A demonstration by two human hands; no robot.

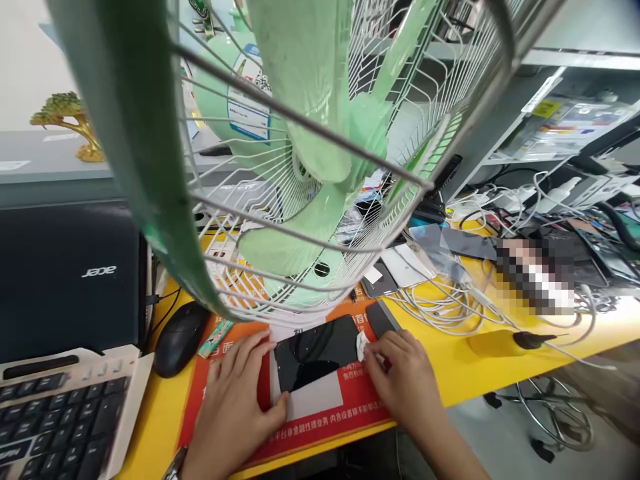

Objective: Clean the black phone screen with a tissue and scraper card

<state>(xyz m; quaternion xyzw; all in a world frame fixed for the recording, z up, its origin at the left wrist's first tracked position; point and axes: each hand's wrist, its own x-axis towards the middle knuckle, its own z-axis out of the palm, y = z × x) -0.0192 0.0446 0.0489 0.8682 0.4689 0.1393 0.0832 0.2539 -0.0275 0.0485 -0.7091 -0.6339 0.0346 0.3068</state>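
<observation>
A black smartphone (317, 352) lies face up on a red and orange printed mat (320, 433), with a pale grey patch under it. My left hand (235, 400) is at the phone's left end, index fingertip at the upper corner and thumb at the lower one, holding it between them. My right hand (403, 373) is closed at the phone's right end, with a crumpled white wipe (361, 345) pinched at its fingertips. A dark grey flat piece (383, 319) lies just beyond that hand.
A green fan (310, 227) looms close above the mat. On the left are a black mouse (181, 339), a keyboard (65, 407) and an Acer laptop (70, 273). Tangled white cables (445, 307), more phones (379, 279) and a yellow bottle (493, 343) lie right.
</observation>
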